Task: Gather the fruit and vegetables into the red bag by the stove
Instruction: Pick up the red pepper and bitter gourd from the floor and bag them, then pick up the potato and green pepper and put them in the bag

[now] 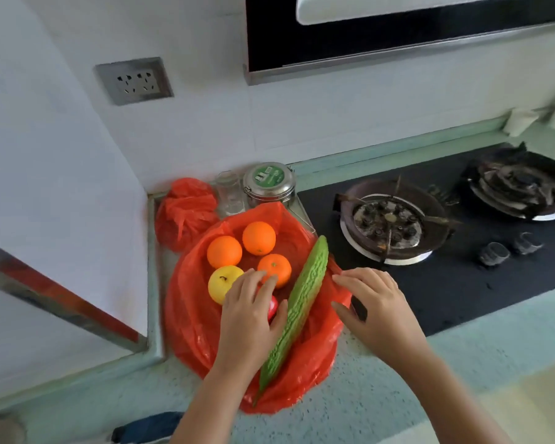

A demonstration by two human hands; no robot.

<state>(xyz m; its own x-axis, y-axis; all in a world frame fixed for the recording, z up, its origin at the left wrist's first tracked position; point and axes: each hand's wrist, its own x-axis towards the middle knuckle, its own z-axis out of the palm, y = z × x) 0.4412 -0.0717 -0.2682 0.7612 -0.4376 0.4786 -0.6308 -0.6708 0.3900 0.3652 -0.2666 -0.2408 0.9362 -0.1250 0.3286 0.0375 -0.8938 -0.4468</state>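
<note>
Red bag (186, 318): spread wide open on the speckled countertop (382, 395), just left of the stove (446, 299), mouth facing up so produce can drop straight in.
Oranges (259, 238): three of them, clustered at the far side of the bag, close together.
Yellow fruit (221, 283): in the bag as well, just in front of the oranges, stem end up.
Bitter gourd (297, 309): long and knobbly, lying slantwise across the bag's right half. It looks too long to sit inside, so one tip points toward the near burner (386, 224) and the stalk end hangs over the front rim.
Left hand (249, 312): down in the bag, fingers and thumb curled over a small red fruit (272, 306). The palm hides most of it, so I can't name it. The fingertips reach the nearest orange.
Right hand (375, 306): at the bag's right edge, fingers and thumb pinching the plastic by the handle. My read is that it holds the mouth open and steadies the bag for the other hand.
Corner behind: a second, bunched-up bag (186, 209), a glass jar (229, 193) and a metal tin (269, 184) stand against the wall, out of play.
Progress: nearly home, I'd judge, as I see no loose produce on the counter.
Watch for: thin plastic and round fruit, and the gourd may lever out when the rim is lifted.
</note>
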